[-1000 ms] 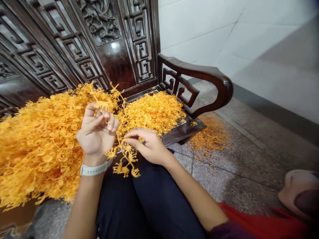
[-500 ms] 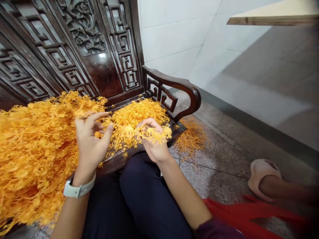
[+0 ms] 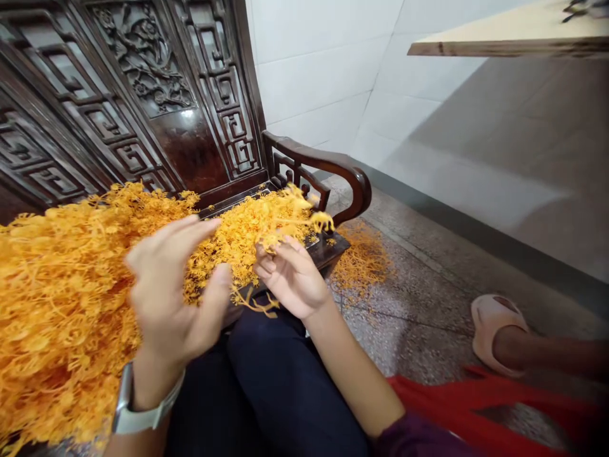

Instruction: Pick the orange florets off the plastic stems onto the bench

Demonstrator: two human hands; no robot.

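My right hand (image 3: 297,279) is closed in a pinch on an orange-yellow plastic flower sprig (image 3: 297,209). Its blurred flower heads stand up above the fingertips. Just below those fingers a thin branched stem (image 3: 257,306) shows over my knee; whether it is joined to the sprig I cannot tell. To the left, my left hand (image 3: 174,289) is raised, thumb and fingers apart with nothing between them, smeared a little by motion. Behind both hands a heap of loose flower heads (image 3: 242,222) lies on the bench seat. A large pile of flower sprigs (image 3: 61,304) fills the left side.
The dark carved wooden bench (image 3: 190,149) has a curved armrest (image 3: 359,184) at right. Thin orange stems (image 3: 361,260) are heaped on the floor beside it. A pale board (image 3: 499,47) juts in at upper right. Another person's sandalled foot (image 3: 497,330) and red cloth (image 3: 442,406) lie lower right.
My left hand has come nearer and opened wider, away from the sprig's stem end. My right hand has turned, so the sprig's flower heads now point upward. The view has shifted slightly.
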